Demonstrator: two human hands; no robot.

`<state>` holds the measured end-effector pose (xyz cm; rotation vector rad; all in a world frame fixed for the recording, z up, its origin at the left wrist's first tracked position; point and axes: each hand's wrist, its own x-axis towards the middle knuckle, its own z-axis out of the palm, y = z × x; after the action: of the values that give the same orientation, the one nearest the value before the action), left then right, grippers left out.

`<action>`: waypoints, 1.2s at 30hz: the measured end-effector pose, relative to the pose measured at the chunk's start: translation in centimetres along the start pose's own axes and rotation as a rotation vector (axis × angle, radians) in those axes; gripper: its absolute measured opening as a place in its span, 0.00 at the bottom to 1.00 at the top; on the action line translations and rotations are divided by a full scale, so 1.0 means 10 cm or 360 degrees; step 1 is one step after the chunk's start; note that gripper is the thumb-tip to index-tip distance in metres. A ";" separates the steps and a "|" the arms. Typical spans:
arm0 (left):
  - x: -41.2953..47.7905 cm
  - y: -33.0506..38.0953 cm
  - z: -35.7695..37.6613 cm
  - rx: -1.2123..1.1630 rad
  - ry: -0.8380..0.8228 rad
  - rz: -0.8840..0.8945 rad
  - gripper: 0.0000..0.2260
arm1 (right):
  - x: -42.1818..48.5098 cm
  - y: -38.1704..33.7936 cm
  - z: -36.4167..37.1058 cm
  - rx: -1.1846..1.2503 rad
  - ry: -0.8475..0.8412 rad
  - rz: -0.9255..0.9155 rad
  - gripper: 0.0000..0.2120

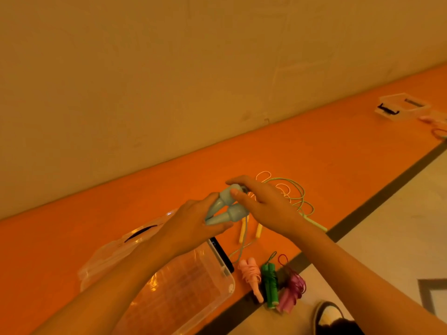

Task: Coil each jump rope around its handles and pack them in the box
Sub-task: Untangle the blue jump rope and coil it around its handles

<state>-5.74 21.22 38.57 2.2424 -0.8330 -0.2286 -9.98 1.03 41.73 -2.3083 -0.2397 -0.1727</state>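
Just beyond the far end of the clear plastic storage box [219, 274], I see the left hand [193, 222] clenched on the narrow ends of the two pale blue moulded plastic handles [223, 206], while the right hand [262, 201] pinches their wide tops. Their thin pale cord [244, 240] hangs slack toward the loose tangle of pink and green cords [287, 192] past the box. I judge it could snag there, or the wraps could slip off the tapered handles if tension drops.

Pale blue handles [223, 206]; yellow handles [258, 230]; coiled ropes pink [251, 274], green [271, 284], purple [291, 290]; clear box [193, 286], black latch [221, 252]; orange floor [314, 153].
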 end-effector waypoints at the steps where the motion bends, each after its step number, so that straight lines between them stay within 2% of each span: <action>1: 0.00 0.00 0.00 -0.0007 0.0018 0.0010 0.15 | 0.02 0.01 0.01 0.0042 0.0018 -0.0009 0.09; 3: -0.01 0.02 0.00 -0.0037 0.0047 0.0025 0.21 | 0.03 0.02 0.02 0.0120 0.0046 0.0005 0.05; 6: -0.04 0.04 -0.02 0.0022 0.0074 0.0054 0.20 | 0.02 0.01 0.04 0.0244 0.0017 0.0065 0.05; 8: -0.07 0.05 -0.03 0.0167 0.0083 0.0071 0.19 | 0.01 0.00 0.07 0.0321 0.0033 0.0106 0.06; 12: -0.10 0.06 -0.05 0.0659 0.0157 0.0268 0.25 | -0.02 0.00 0.10 0.0446 0.0087 0.0157 0.07; 15: -0.12 0.08 -0.05 0.0776 0.0062 0.0220 0.28 | -0.03 0.01 0.10 0.0431 0.0074 0.0152 0.08; 23: -0.11 0.12 -0.05 0.0806 -0.0127 0.0043 0.30 | 0.00 0.05 0.01 0.0383 -0.0032 0.0153 0.09; 26: -0.11 0.11 -0.10 0.0686 -0.0093 -0.0024 0.26 | 0.00 0.09 -0.13 0.0487 -0.0049 0.0236 0.12; 30: -0.13 0.12 -0.21 0.0516 -0.0014 -0.0087 0.21 | -0.05 0.22 -0.38 0.0385 -0.0082 0.0276 0.14; 36: -0.14 0.11 -0.29 0.0545 0.0045 -0.0085 0.22 | -0.14 0.34 -0.57 0.0393 0.0058 0.0358 0.12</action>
<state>-6.25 23.12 41.33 2.5825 -0.8492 -0.0827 -10.87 -5.59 42.87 -2.0656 0.0178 -0.0668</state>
